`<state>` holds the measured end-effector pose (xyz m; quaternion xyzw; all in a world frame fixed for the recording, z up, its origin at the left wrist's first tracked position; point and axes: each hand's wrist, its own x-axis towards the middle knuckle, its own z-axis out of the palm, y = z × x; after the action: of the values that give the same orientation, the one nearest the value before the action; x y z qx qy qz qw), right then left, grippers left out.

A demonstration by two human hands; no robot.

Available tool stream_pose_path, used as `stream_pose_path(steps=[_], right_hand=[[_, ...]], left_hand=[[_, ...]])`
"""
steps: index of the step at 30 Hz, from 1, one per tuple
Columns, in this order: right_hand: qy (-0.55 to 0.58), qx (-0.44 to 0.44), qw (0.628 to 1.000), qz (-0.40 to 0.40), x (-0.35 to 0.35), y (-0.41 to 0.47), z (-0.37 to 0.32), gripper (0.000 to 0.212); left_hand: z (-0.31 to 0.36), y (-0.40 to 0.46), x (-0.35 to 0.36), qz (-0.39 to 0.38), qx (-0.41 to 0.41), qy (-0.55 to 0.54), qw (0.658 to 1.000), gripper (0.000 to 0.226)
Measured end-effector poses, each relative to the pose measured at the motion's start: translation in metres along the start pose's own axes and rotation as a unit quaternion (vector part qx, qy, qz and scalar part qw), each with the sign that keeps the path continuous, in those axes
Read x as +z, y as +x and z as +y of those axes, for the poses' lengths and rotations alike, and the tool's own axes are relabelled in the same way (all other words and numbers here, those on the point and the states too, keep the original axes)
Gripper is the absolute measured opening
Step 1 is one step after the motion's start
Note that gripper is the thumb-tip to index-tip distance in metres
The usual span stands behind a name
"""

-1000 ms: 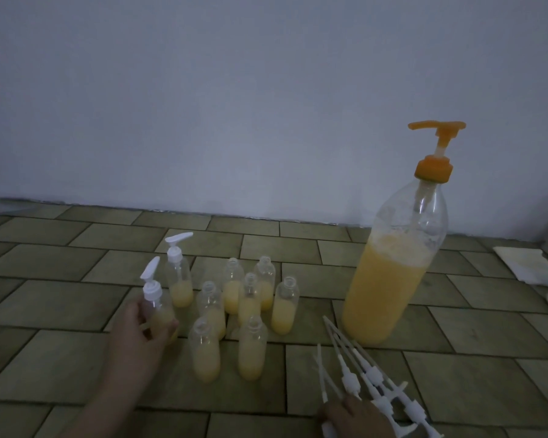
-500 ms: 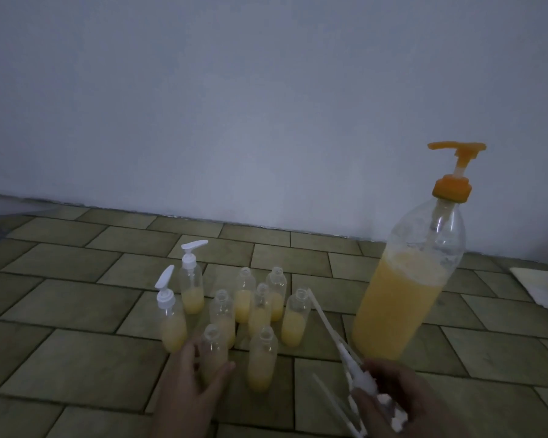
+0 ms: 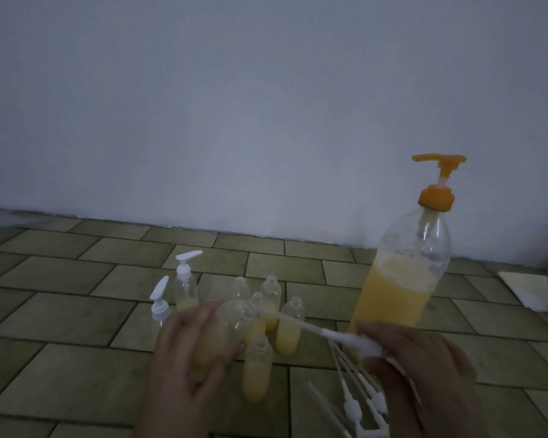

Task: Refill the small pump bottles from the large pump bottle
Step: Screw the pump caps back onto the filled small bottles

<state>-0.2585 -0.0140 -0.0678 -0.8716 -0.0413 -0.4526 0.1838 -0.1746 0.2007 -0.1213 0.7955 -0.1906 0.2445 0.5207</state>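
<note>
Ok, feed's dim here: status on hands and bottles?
Left hand grips small bottle, tilted. Right hand holds pump head, tube tip at the bottle's mouth. Nothing blocking.

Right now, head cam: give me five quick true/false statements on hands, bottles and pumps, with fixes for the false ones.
1. The left hand holds a small uncapped bottle tilted. True.
2. The right hand holds a white pump whose tube tip is at that bottle's mouth. True.
3. The large bottle is full to the neck. False: the yellow liquid stops well short of it.
4. All small bottles carry pumps. False: only two pumped bottles show.
5. Spare pumps lie on the tiled floor. True.
</note>
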Motion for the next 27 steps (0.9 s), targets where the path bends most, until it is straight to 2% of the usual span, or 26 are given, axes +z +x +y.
stream_pose_path(steps=[4,11,15,17,18,20,22,24,25,27], right_hand=[[0.020,-0.003,1.000,-0.005,-0.007,0.005,0.005,0.022],[-0.004,-0.047,0.998,-0.034,-0.008,0.012,0.005,0.027],[0.016,-0.116,0.989,-0.088,-0.006,0.028,-0.008,0.023],[0.117,-0.055,0.986,-0.103,-0.005,0.036,-0.025,0.024],[0.194,0.018,0.976,-0.094,-0.005,0.041,-0.034,0.026],[0.360,0.166,0.914,-0.086,-0.004,0.051,-0.044,0.039],[0.482,0.224,0.835,-0.142,-0.008,0.061,-0.042,0.046],[0.552,0.243,0.774,-0.192,-0.011,0.067,-0.042,0.042],[0.560,0.250,0.765,-0.199,-0.010,0.067,-0.043,0.043],[0.516,0.261,0.796,-0.181,-0.003,0.063,-0.045,0.048]], left_hand=[[0.002,0.001,-0.003,-0.001,-0.005,-0.007,1.000,0.047],[0.001,0.007,-0.009,-0.023,0.078,0.070,0.994,0.051],[0.008,0.008,-0.009,-0.090,0.162,0.128,0.974,0.052],[0.026,0.009,-0.007,-0.142,0.132,0.093,0.977,0.061],[0.034,0.008,-0.005,-0.160,0.106,0.068,0.979,0.068],[0.045,0.006,-0.001,-0.193,0.023,0.014,0.981,0.078],[0.056,0.006,-0.003,-0.202,-0.043,-0.053,0.977,0.080],[0.056,0.006,-0.005,-0.184,-0.077,-0.131,0.971,0.077],[0.055,0.005,-0.005,-0.181,-0.091,-0.161,0.966,0.075],[0.056,0.005,-0.004,-0.186,-0.095,-0.176,0.962,0.075]])
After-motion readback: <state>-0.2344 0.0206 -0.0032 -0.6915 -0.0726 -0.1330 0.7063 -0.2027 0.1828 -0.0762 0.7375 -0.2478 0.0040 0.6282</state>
